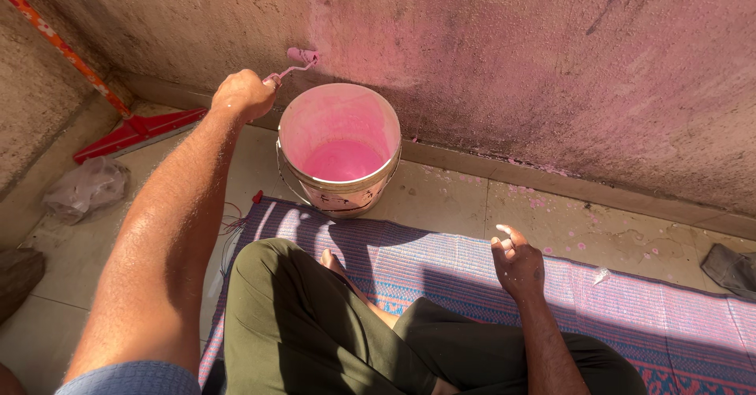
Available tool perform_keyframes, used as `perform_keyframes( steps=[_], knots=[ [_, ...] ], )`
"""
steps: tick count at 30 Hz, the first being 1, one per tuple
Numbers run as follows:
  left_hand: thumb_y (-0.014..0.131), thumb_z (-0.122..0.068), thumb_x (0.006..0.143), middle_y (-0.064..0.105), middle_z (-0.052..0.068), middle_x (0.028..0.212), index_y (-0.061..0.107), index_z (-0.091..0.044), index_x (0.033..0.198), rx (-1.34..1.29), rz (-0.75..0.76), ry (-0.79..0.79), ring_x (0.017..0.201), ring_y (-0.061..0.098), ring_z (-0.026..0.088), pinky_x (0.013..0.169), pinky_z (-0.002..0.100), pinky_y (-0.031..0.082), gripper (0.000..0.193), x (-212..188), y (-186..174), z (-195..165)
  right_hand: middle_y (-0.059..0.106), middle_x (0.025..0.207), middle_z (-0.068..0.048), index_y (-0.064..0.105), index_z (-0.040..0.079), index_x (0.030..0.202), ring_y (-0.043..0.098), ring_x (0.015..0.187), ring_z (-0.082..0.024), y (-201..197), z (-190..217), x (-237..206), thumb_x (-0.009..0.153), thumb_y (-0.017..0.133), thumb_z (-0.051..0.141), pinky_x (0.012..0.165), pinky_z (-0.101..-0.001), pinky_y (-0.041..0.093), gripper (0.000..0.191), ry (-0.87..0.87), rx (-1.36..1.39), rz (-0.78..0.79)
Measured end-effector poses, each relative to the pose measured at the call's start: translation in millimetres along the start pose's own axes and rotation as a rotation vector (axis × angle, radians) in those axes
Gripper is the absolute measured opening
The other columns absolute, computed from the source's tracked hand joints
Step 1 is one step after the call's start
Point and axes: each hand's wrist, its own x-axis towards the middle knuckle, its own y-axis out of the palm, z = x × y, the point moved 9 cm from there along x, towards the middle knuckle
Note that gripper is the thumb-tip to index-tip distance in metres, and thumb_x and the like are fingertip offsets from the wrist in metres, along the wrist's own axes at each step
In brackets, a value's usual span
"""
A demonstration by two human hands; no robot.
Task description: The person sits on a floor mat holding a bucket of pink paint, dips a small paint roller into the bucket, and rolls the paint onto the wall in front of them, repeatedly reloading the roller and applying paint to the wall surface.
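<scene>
Wall [512, 40]: rough plaster, patchy pink, top cut off.
Mat [630, 316]: woven purple, under my crossed legs, lower right corner cut off.
Bucket [340, 149]: white, pink paint inside, on the mat's far edge at the wall.
Left hand [244, 93]: clenched on the mini roller [302, 56], head pressed to the wall; grip hidden.
Right hand [516, 261]: released, empty, above the mat.

head view, looking steeply down, close over crossed legs, facing the wall [551, 56] base
</scene>
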Motion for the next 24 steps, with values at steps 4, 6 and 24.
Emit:
perform_keyframes(
  steps=[4, 6, 24],
  knots=[
    [0.051, -0.058, 0.104, 0.074, 0.025, 0.095, 0.074, 0.006, 0.108, -0.01, 0.006, 0.014, 0.095, 0.074, 0.037, 0.087, 0.05, 0.055, 0.068, -5.8, -23.6, -11.7, 0.073, 0.071, -0.01, 0.068, 0.005, 0.126, 0.071, 0.063, -0.023, -0.9, 0.5, -0.4, 0.093, 0.067, 0.025, 0.066, -0.0363, 0.056, 0.039, -0.013, 0.006, -0.011],
    [0.051, -0.057, 0.104, 0.074, 0.024, 0.094, 0.074, 0.006, 0.108, -0.006, -0.018, 0.028, 0.095, 0.073, 0.037, 0.088, 0.05, 0.054, 0.067, -8.1, -36.3, -17.5, 0.073, 0.071, -0.01, 0.069, 0.005, 0.126, 0.071, 0.064, -0.023, -1.1, 1.7, -0.4, 0.093, 0.067, 0.025, 0.066, -0.0364, 0.056, 0.039, -0.023, 0.005, -0.011],
    [0.048, -0.03, 0.104, 0.07, 0.025, 0.099, 0.064, 0.006, 0.112, -0.185, -0.299, 0.122, 0.094, 0.073, 0.038, 0.078, 0.051, 0.057, 0.04, -24.3, -58.4, -59.3, 0.072, 0.071, -0.012, 0.069, 0.006, 0.126, 0.071, 0.064, -0.027, -2.0, 4.6, -0.1, 0.09, 0.064, 0.019, 0.068, -0.0396, 0.057, 0.039, -0.045, 0.009, -0.001]
  ],
)
